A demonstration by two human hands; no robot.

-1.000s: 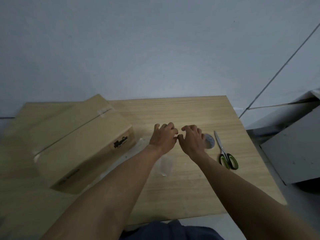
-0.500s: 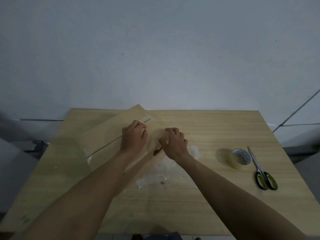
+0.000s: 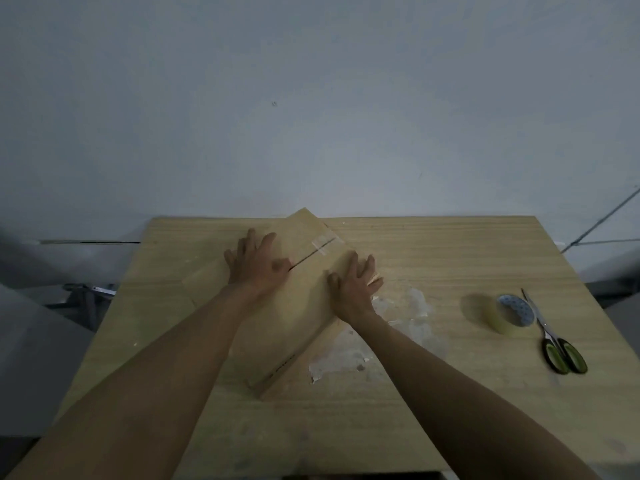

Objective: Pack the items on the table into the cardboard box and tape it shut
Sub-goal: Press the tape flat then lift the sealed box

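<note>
A closed cardboard box (image 3: 277,327) lies at an angle in the middle of the wooden table (image 3: 433,393). Its top flaps meet at a dark seam, with a short piece of clear tape (image 3: 323,244) across the far end. My left hand (image 3: 258,263) lies flat with spread fingers on the left flap, next to the seam. My right hand (image 3: 353,284) presses flat on the right flap near the box's right corner. A roll of clear tape (image 3: 507,313) sits on the table to the right, apart from both hands.
Green-handled scissors (image 3: 554,337) lie just right of the tape roll, near the table's right edge. Whitish tape residue (image 3: 367,348) marks the tabletop beside the box. A pale wall stands behind the table.
Both hands moved from the tape roll area onto the box and now lie flat on its top flaps. The view swung left, so the box sits central.
</note>
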